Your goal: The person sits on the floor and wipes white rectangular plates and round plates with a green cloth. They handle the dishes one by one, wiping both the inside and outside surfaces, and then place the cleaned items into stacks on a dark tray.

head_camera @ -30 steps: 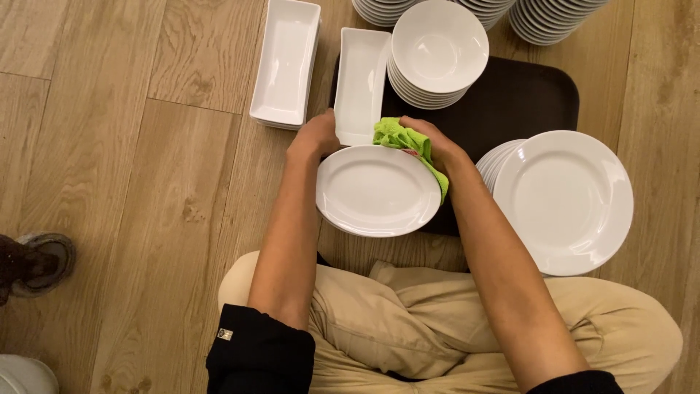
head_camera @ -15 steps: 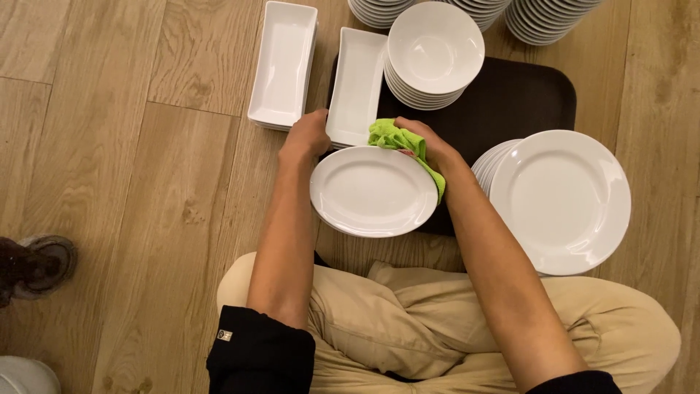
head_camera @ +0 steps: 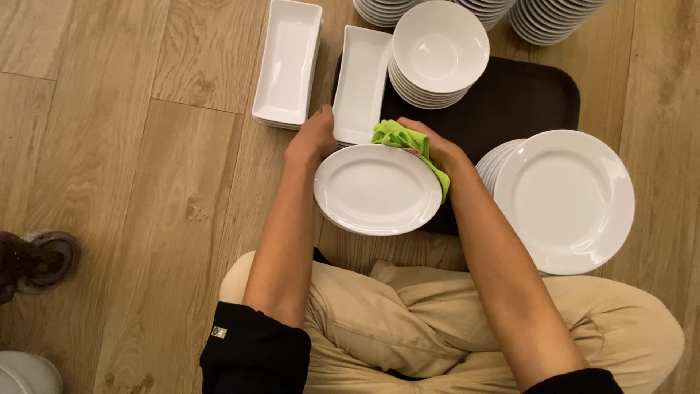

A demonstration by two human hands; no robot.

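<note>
The left hand grips the far-left rim of a white oval plate held above the lap, while the right hand presses a clutched green cloth against its far-right edge, beside a dark tray.

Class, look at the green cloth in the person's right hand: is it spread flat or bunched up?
Bunched up: the green cloth sits crumpled under the right hand at the oval plate rim.
</note>
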